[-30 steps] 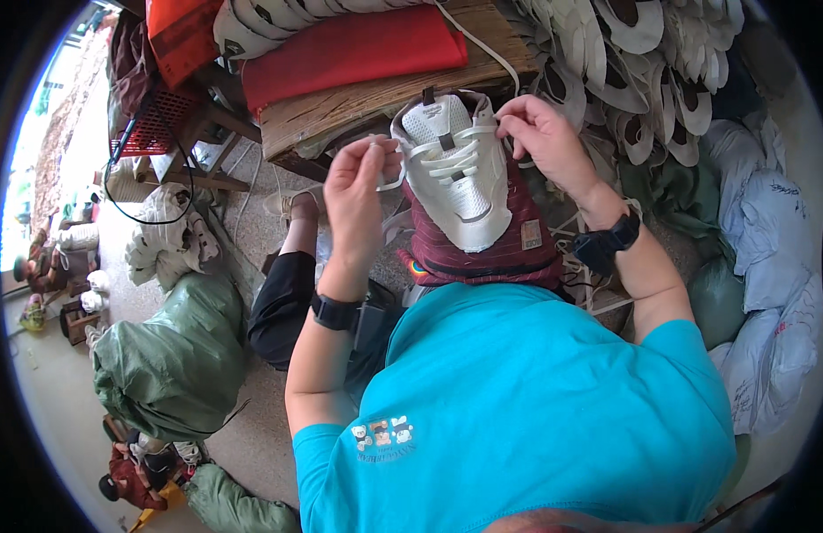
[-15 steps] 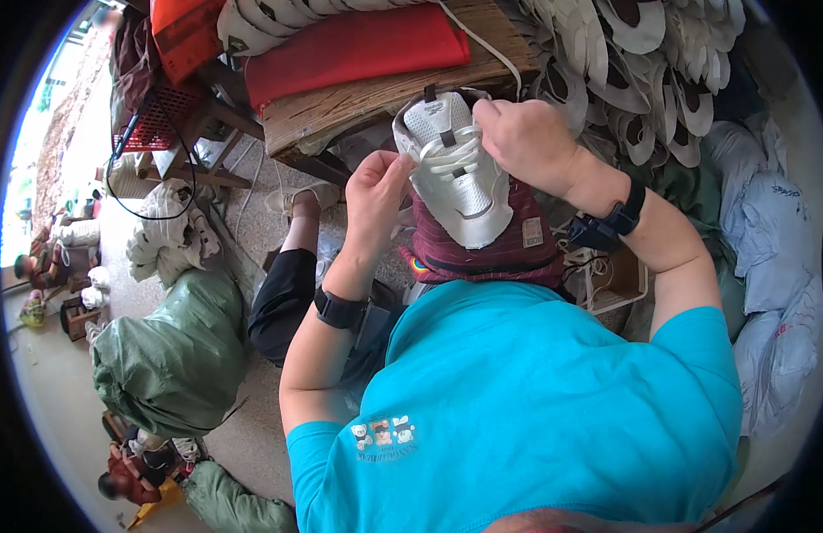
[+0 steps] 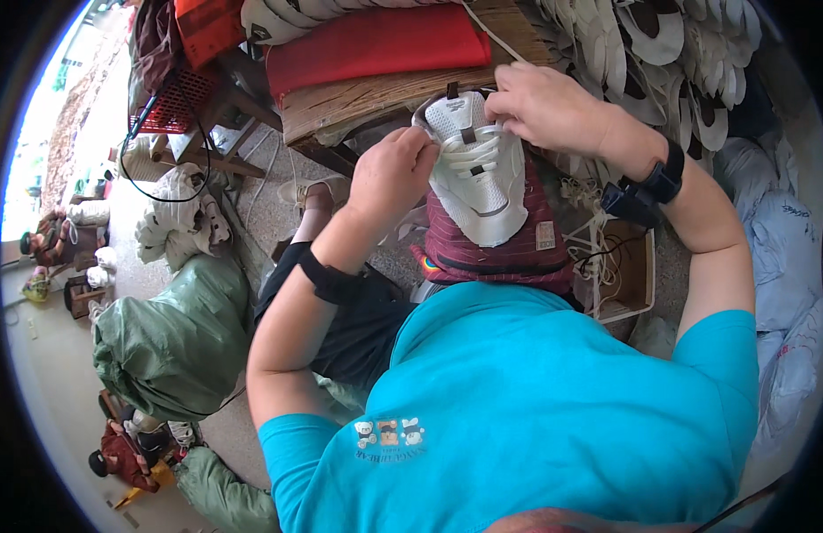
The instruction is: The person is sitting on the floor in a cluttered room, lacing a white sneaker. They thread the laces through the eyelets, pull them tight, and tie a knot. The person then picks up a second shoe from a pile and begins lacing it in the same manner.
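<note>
"Position of the white shoe (image 3: pixel 502 211)?"
"On the maroon striped cloth (image 3: pixel 491 253) at the lap, toe toward the wearer, before the wooden bench (image 3: pixel 327 114). White laces (image 3: pixel 472 153) cross its front."

"State of the hands?"
"Left hand (image 3: pixel 392 173): fingers bent inward at the shoe's left edge. Right hand (image 3: pixel 546 108): fingers curled at the right edge, near the opening. Fingertips partly hidden; cannot tell whether either grips a lace."

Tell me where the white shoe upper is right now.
In the head view, the white shoe upper lies slightly right of centre in the upper half, over the maroon striped cloth, between the left hand and the right hand.
</note>
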`<state>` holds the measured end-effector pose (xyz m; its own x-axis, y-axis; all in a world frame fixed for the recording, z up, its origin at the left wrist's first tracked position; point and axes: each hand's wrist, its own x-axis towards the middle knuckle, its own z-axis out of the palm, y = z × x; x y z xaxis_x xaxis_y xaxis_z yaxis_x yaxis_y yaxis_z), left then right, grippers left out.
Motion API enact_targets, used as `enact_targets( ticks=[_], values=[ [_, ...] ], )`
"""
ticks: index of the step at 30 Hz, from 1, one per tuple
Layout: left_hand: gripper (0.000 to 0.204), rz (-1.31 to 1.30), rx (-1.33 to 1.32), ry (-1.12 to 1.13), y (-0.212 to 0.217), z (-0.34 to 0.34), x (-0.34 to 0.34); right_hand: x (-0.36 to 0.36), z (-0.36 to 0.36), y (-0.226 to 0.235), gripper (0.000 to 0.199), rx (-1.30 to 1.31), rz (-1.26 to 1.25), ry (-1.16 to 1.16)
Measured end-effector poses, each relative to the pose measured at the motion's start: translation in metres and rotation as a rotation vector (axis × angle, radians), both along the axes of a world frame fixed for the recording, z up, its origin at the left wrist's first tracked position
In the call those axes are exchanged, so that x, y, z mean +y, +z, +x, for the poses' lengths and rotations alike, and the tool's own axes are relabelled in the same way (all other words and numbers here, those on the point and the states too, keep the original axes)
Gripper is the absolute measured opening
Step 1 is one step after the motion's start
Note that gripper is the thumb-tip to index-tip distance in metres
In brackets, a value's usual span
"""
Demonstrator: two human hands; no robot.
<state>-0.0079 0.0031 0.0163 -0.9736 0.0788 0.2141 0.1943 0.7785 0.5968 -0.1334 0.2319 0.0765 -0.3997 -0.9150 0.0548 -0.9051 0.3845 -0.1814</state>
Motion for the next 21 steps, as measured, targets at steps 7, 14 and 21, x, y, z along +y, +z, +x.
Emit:
enact_targets(
  ticks=[7,14,21],
  values=[
    [0.026,-0.023,-0.118,-0.364,0.040,-0.031,-0.029,-0.004,-0.024,0.008,0.018,-0.281,0.122,0.099],
    [0.016,0.012,-0.123,-0.484,0.023,-0.053,-0.041,0.004,-0.033,-0.001,0.025,-0.487,0.065,-0.023],
    [0.021,0.409,-0.221,-0.182,-0.008,-0.041,-0.027,-0.008,-0.024,-0.029,0.030,-0.943,-0.054,-0.451]
  ],
)
